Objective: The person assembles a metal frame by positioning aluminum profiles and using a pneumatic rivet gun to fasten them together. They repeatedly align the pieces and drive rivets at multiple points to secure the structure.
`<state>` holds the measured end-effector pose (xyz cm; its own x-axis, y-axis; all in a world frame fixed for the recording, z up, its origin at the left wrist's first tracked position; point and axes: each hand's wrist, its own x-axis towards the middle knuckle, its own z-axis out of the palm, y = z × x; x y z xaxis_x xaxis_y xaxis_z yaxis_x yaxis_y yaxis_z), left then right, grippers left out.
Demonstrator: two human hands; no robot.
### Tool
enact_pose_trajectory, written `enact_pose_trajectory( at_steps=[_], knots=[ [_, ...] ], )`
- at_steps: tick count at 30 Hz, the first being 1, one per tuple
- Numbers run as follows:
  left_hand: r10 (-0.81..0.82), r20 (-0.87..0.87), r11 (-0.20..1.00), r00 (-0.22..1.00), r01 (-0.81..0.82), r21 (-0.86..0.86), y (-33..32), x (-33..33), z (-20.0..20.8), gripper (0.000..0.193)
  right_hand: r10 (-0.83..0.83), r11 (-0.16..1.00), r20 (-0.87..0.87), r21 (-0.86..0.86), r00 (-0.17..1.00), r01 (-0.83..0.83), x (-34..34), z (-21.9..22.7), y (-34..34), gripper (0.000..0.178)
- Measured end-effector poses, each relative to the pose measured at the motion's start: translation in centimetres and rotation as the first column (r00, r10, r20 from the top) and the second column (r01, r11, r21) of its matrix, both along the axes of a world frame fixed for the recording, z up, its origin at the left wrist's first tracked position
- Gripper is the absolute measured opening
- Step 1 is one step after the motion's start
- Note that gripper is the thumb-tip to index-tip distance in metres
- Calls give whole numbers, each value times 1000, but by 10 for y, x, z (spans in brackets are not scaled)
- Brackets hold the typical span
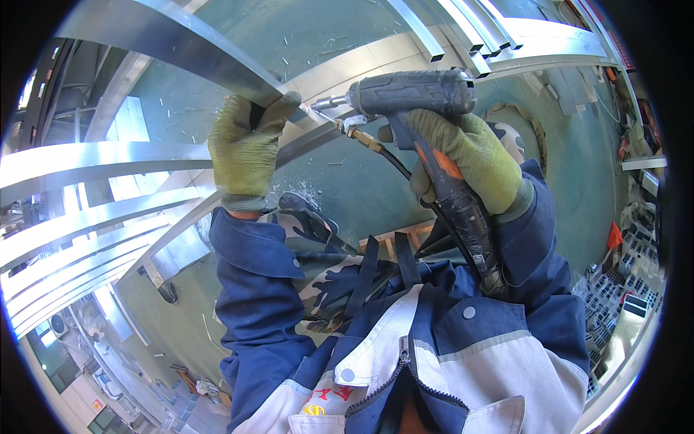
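My left hand [246,145], in a yellow-green knit glove, is closed at the end of a wide aluminium bar [195,54]. Its fingertips meet the tip of a black and grey power drill [412,94]; whatever they pinch is hidden. Gripped in my right hand [470,155], gloved alike, is the drill's handle, which has an orange patch. The drill lies nearly level, its bit pointing left. A thin black hose [396,162] with a brass fitting [365,139] runs beside the handle, its front end close to the bit.
Several parallel aluminium bars [108,155] form a frame at the left. More square tubes [423,32] jut out at the top right over a pale metal beam [553,43]. Metal scraps litter the green floor [325,181]. Stacked profile pieces [629,264] stand at the far right.
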<state>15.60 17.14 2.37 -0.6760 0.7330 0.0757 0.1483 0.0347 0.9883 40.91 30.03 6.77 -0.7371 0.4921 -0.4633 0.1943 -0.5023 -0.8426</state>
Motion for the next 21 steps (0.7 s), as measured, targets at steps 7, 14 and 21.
enact_pose_trajectory(
  at_steps=[7,14,21],
  knots=[
    [-30,-59,1000,998,29,-7,-1,-3,-2,24,3,998,60,69,998,-7,-1,7,-3,52],
    [-20,-101,1000,995,19,-8,-2,-4,-6,24,8,998,60,58,998,-12,-5,8,-5,52],
    [6,-149,1000,989,-10,-25,-1,-5,-8,23,71,996,12,52,997,-72,-3,4,-4,45]
  ],
)
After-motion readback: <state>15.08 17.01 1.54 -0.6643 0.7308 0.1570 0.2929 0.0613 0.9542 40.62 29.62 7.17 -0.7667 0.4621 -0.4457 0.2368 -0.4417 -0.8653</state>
